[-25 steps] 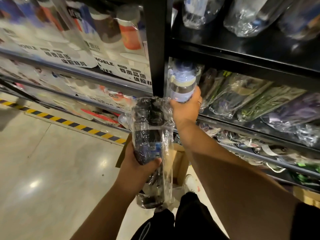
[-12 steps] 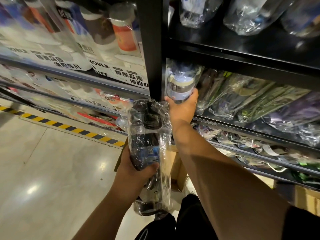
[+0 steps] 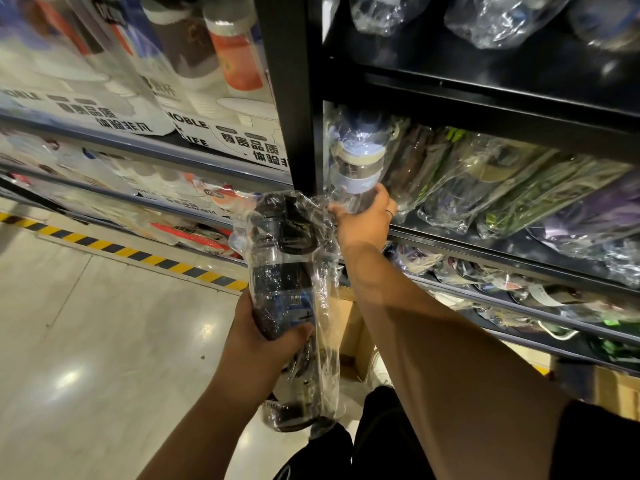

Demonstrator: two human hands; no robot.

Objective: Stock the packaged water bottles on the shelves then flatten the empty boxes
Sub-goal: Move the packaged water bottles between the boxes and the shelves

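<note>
My left hand grips a dark water bottle in a clear plastic bag, held upright in front of the black shelf post. My right hand holds the base of a pale blue bagged bottle lying at the left end of the middle black shelf. Several other bagged bottles lie side by side to its right. Under my arms sits an open cardboard box on the floor, mostly hidden.
More bagged bottles lie on the shelf above, and smaller bagged items on the one below. Boxed cups fill the left shelving. A yellow-black striped line marks the glossy floor. Another cardboard box stands at lower right.
My right hand has pushed the pale blue bottle a little deeper onto the shelf. The left hand keeps the dark bottle in nearly the same place.
</note>
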